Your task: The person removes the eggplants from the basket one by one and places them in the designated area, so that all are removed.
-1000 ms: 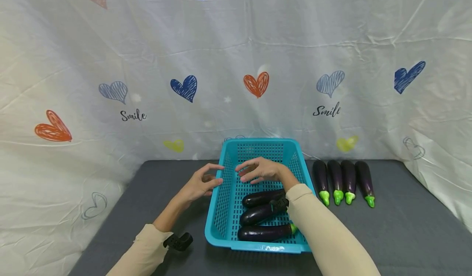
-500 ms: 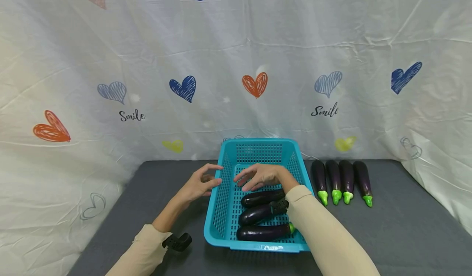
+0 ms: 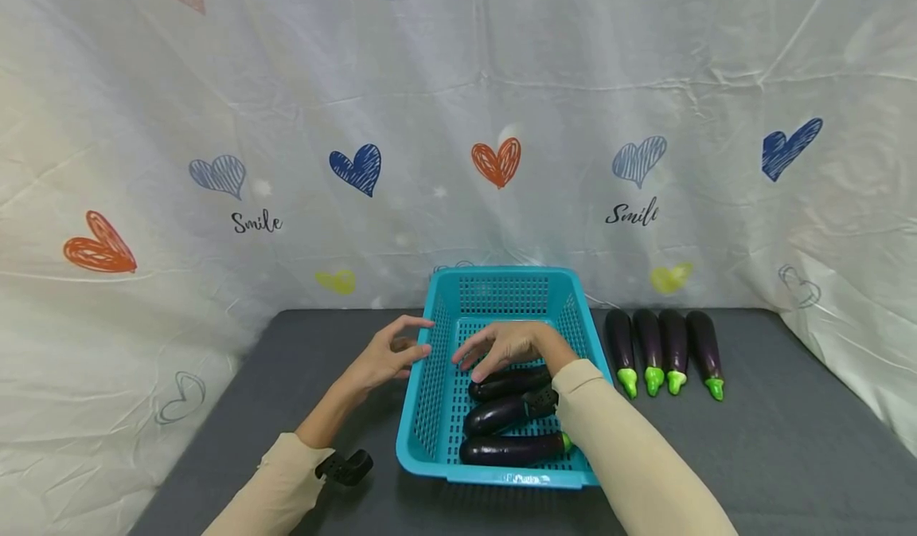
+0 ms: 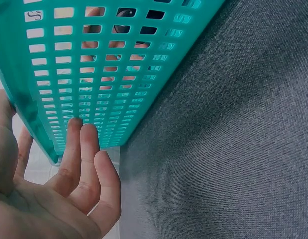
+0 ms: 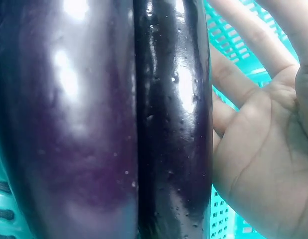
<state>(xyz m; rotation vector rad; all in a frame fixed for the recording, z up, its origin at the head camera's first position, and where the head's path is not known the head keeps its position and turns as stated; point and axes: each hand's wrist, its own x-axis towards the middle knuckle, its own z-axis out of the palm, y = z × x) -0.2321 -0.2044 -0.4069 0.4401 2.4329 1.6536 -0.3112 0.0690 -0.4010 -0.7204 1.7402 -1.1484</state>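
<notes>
A blue plastic basket [image 3: 411, 432] holds a far eggplant [image 3: 505, 385], a middle eggplant [image 3: 494, 416] and a near eggplant [image 3: 512, 450], all lying crosswise. My right hand [image 3: 512, 343] hovers inside it at the far eggplant, fingers spread loosely and thumb above the dark skin. In the right wrist view, two eggplants [image 5: 174, 119] fill the left side, next to my bare palm [image 5: 263, 149]. At the basket's left rim is my left hand [image 3: 383, 357], fingers relaxed. Its fingertips [image 4: 89, 132] are at the perforated outer wall [image 4: 106, 84]; firm contact is hard to judge.
Several eggplants [image 3: 648, 349] lie in a row on the grey cloth right of the basket, green stems toward me. A white curtain [image 3: 430, 122] printed with hearts hangs behind the table [image 3: 774, 456]. Black straps [image 3: 344, 468] circle both wrists.
My right hand has lowered and come nearer, bringing its thumb over the far eggplant. My left hand stays at the rim, and the eggplants have not moved.
</notes>
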